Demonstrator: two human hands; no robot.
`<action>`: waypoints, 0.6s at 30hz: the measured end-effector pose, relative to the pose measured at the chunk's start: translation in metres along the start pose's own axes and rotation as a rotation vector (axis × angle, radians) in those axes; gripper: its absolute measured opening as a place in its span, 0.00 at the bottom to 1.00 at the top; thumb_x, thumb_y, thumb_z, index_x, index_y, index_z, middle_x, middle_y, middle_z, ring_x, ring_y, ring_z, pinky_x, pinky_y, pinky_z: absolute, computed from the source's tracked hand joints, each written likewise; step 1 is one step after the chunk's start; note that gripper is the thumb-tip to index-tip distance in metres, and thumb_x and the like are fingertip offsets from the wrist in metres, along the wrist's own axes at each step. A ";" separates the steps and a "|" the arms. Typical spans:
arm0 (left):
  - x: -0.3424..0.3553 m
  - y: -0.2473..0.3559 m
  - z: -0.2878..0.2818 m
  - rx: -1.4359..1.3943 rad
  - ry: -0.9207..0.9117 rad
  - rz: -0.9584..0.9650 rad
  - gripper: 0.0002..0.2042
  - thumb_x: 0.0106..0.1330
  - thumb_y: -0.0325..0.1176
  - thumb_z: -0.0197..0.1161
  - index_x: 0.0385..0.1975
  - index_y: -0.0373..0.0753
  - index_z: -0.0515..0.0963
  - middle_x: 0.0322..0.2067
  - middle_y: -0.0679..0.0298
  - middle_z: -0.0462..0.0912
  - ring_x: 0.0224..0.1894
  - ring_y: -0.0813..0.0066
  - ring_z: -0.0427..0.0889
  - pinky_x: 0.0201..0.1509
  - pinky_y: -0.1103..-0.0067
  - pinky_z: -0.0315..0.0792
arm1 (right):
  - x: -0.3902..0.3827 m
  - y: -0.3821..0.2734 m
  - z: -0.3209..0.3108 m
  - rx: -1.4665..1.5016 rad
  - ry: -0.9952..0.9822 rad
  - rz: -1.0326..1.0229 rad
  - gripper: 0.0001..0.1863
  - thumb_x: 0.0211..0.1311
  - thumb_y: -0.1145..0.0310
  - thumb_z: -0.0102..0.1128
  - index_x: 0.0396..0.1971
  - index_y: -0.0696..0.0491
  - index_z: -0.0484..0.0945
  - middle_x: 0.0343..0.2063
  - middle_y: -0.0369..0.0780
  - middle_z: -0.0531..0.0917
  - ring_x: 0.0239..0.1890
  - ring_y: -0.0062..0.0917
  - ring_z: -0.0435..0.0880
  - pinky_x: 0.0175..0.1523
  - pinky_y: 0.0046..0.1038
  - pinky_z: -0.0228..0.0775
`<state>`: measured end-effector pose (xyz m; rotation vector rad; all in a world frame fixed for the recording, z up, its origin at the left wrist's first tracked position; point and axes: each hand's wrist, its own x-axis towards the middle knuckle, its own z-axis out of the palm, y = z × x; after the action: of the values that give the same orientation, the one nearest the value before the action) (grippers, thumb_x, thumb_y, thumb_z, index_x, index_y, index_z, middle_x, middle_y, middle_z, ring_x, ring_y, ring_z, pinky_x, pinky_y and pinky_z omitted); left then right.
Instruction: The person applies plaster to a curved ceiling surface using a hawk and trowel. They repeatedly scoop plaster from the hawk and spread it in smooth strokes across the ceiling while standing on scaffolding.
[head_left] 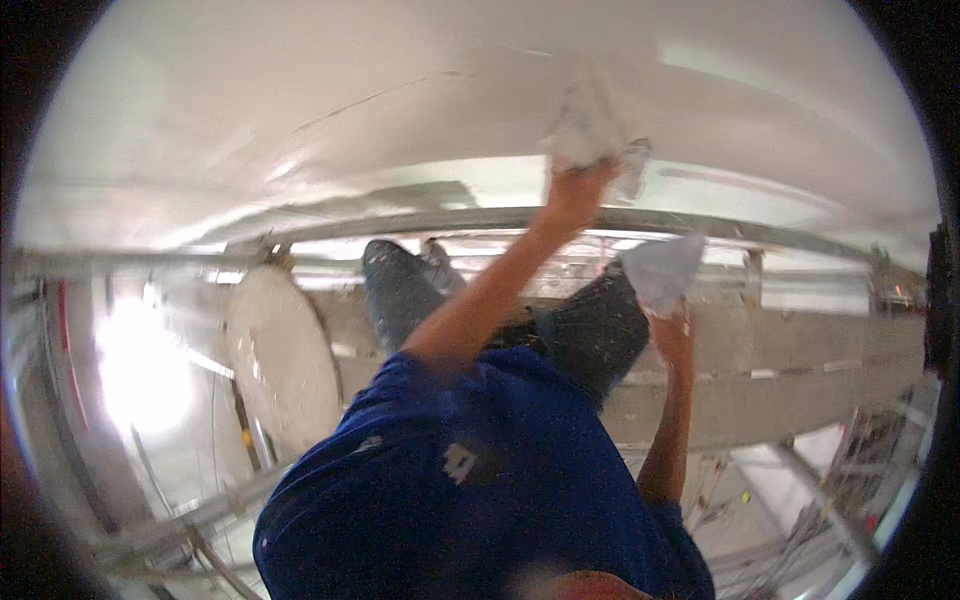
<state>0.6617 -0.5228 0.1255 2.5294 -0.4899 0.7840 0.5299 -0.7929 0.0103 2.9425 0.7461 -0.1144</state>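
My left arm reaches forward and up to a pale, smooth wall surface. At its end my left hand is wrapped in, or pressed against, something white with dark smudges; motion smears it, so glove or cloth cannot be told apart. It appears to touch the surface. A thin, dark crack-like line runs along the surface left of that hand. Lower and to the right, my right hand is near my knee. It shows as a smooth white shape, a glove or a held white piece, and its fingers are not discernible.
A metal rail runs across in front of my bent, white-spattered legs. Left of me stands a large, pale round panel. Planks extend to the right, with scaffold tubes below. A bright lamp glares at the far left.
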 end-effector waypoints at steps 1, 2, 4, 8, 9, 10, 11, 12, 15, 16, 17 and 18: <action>-0.007 0.002 -0.031 -0.221 -0.063 0.030 0.09 0.55 0.31 0.54 0.35 0.36 0.72 0.36 0.57 0.74 0.35 0.66 0.73 0.37 0.75 0.68 | 0.013 -0.008 -0.021 0.030 -0.011 0.015 0.19 0.54 0.57 0.47 0.48 0.36 0.64 0.50 0.45 0.64 0.54 0.35 0.60 0.55 0.39 0.50; 0.000 0.016 -0.071 -0.379 -0.193 -0.073 0.10 0.54 0.31 0.55 0.35 0.38 0.72 0.38 0.57 0.73 0.38 0.65 0.73 0.40 0.74 0.68 | 0.026 -0.012 -0.019 0.117 0.102 0.020 0.20 0.52 0.58 0.50 0.47 0.40 0.65 0.49 0.45 0.66 0.53 0.33 0.61 0.54 0.39 0.51; 0.006 0.035 -0.133 -0.412 -0.339 -0.137 0.11 0.53 0.31 0.56 0.36 0.40 0.74 0.42 0.55 0.72 0.44 0.63 0.71 0.45 0.73 0.68 | 0.058 -0.034 -0.061 0.478 0.158 0.162 0.20 0.48 0.60 0.55 0.43 0.46 0.68 0.45 0.44 0.70 0.50 0.29 0.66 0.52 0.37 0.55; -0.006 0.017 -0.184 -0.256 -0.615 0.445 0.19 0.50 0.35 0.55 0.45 0.50 0.70 0.49 0.62 0.67 0.55 0.63 0.61 0.59 0.61 0.48 | 0.106 -0.068 -0.112 0.663 0.329 -0.226 0.15 0.43 0.62 0.58 0.33 0.51 0.72 0.31 0.41 0.75 0.35 0.29 0.73 0.39 0.33 0.62; -0.010 0.018 -0.202 -0.096 -0.651 0.411 0.19 0.50 0.36 0.55 0.45 0.52 0.70 0.49 0.64 0.67 0.55 0.63 0.61 0.60 0.61 0.46 | 0.111 -0.081 -0.117 0.407 0.508 -0.344 0.14 0.43 0.63 0.59 0.31 0.52 0.72 0.30 0.39 0.75 0.32 0.29 0.73 0.36 0.32 0.62; -0.015 0.014 -0.217 0.071 -0.679 0.365 0.19 0.49 0.38 0.55 0.45 0.54 0.70 0.50 0.65 0.66 0.55 0.63 0.60 0.61 0.60 0.43 | 0.118 -0.093 -0.123 0.145 0.686 -0.467 0.13 0.42 0.64 0.59 0.30 0.53 0.72 0.28 0.38 0.74 0.30 0.30 0.72 0.33 0.31 0.63; -0.020 0.003 -0.227 0.116 -0.644 0.273 0.20 0.48 0.41 0.55 0.45 0.56 0.70 0.50 0.66 0.66 0.55 0.63 0.60 0.60 0.59 0.45 | 0.123 -0.105 -0.124 0.179 0.660 -0.470 0.12 0.42 0.64 0.58 0.29 0.50 0.73 0.29 0.40 0.74 0.32 0.30 0.72 0.34 0.32 0.62; -0.030 -0.013 -0.233 0.095 -0.585 0.209 0.21 0.48 0.40 0.56 0.45 0.56 0.69 0.50 0.67 0.66 0.55 0.64 0.60 0.60 0.60 0.45 | 0.127 -0.120 -0.121 0.213 0.632 -0.473 0.10 0.42 0.64 0.58 0.28 0.48 0.74 0.31 0.42 0.74 0.35 0.31 0.72 0.36 0.33 0.62; -0.063 -0.064 -0.245 0.044 -0.424 0.031 0.24 0.46 0.40 0.59 0.47 0.56 0.67 0.50 0.67 0.66 0.56 0.65 0.60 0.60 0.61 0.46 | 0.141 -0.165 -0.129 0.127 0.698 -0.506 0.09 0.43 0.63 0.57 0.28 0.44 0.75 0.36 0.48 0.73 0.45 0.30 0.69 0.38 0.34 0.62; -0.075 -0.082 -0.248 -0.017 -0.380 -0.031 0.24 0.46 0.40 0.59 0.47 0.55 0.67 0.50 0.67 0.66 0.55 0.65 0.60 0.60 0.61 0.47 | 0.145 -0.176 -0.131 0.192 0.612 -0.524 0.10 0.43 0.63 0.57 0.30 0.44 0.75 0.37 0.48 0.72 0.46 0.30 0.68 0.39 0.35 0.62; -0.087 -0.100 -0.252 -0.072 -0.332 -0.098 0.24 0.46 0.41 0.60 0.48 0.53 0.67 0.50 0.66 0.66 0.55 0.65 0.61 0.59 0.61 0.48 | 0.150 -0.186 -0.138 0.257 0.523 -0.548 0.11 0.43 0.62 0.58 0.31 0.43 0.74 0.38 0.49 0.72 0.47 0.31 0.67 0.41 0.36 0.62; -0.096 -0.115 -0.259 -0.129 -0.282 -0.163 0.24 0.46 0.41 0.60 0.48 0.52 0.67 0.50 0.65 0.66 0.55 0.64 0.61 0.59 0.61 0.50 | 0.151 -0.194 -0.151 0.364 0.407 -0.519 0.15 0.42 0.62 0.58 0.34 0.44 0.73 0.41 0.47 0.70 0.48 0.33 0.66 0.45 0.37 0.60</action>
<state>0.5253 -0.2757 0.2243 2.5302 -0.4030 0.3272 0.5768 -0.5340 0.1290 3.0467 1.7009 0.3579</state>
